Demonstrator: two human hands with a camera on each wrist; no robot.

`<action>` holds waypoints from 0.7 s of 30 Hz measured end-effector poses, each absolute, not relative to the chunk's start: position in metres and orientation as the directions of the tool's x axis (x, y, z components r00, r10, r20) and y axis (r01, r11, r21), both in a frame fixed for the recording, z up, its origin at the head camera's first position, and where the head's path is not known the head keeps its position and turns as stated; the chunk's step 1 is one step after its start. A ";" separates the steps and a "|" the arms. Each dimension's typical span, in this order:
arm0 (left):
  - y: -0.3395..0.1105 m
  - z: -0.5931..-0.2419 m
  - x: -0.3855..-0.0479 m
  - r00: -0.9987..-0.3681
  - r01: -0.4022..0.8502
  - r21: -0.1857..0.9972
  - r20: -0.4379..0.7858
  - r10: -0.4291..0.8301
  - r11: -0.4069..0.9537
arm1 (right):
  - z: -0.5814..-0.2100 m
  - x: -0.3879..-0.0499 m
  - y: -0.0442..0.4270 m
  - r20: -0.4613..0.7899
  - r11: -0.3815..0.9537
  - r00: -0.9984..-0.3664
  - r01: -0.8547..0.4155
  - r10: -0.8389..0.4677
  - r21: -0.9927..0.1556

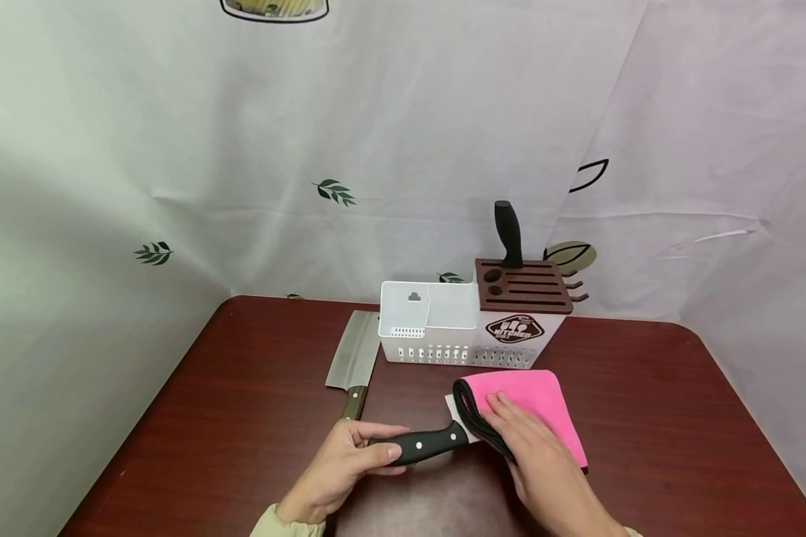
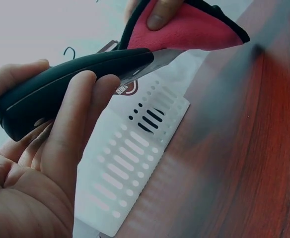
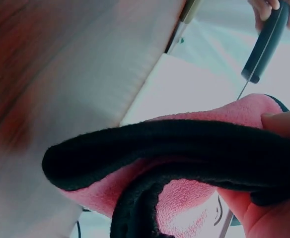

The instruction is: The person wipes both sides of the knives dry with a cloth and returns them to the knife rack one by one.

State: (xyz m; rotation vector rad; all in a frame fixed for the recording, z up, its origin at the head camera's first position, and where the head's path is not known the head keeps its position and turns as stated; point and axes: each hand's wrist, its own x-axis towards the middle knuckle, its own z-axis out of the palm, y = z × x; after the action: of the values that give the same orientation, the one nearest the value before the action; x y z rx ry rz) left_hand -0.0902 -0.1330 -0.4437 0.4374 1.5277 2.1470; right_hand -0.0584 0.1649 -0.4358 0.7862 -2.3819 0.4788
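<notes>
My left hand (image 1: 332, 462) holds a knife (image 1: 433, 444) by its black riveted handle, thumb on one side and fingers on the other. The blade points right, and most of it is hidden inside a folded pink cloth (image 1: 544, 391) with black edging. With thumb and fingers on either side, my right hand (image 1: 544, 466) grips that cloth around the blade. A short strip of bare metal shows between handle and cloth. In the left wrist view, the handle (image 2: 75, 79) lies across the fingers. The right wrist view shows the cloth's black-edged folds (image 3: 184, 134) close up.
Behind the hands stands a white knife holder (image 1: 436, 347) with a brown slotted top (image 1: 527, 294). A black-handled knife (image 1: 508, 235) is upright in it. A cleaver (image 1: 356, 350) lies left of the holder, its handle toward my left hand. The dark red table (image 1: 255, 418) meets a white curtain.
</notes>
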 end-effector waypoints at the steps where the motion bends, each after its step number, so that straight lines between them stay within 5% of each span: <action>1: -0.133 -0.444 -0.090 -0.841 -0.186 0.944 -0.009 0.542 -0.273 | -0.436 -0.059 0.167 0.625 0.763 -0.661 -0.628 -0.416 -0.156; 21: -0.136 -0.440 -0.091 -0.832 -0.183 0.939 0.010 0.555 -0.292 | -0.432 -0.062 0.211 0.636 0.807 -0.719 -0.535 -0.281 -0.249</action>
State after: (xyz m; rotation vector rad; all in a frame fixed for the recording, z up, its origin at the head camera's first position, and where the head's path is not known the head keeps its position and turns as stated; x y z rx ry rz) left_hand -0.0909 -0.1359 -0.4396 0.4664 1.5010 2.1555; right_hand -0.0619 0.2107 -0.4317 0.6004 -2.3965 0.5657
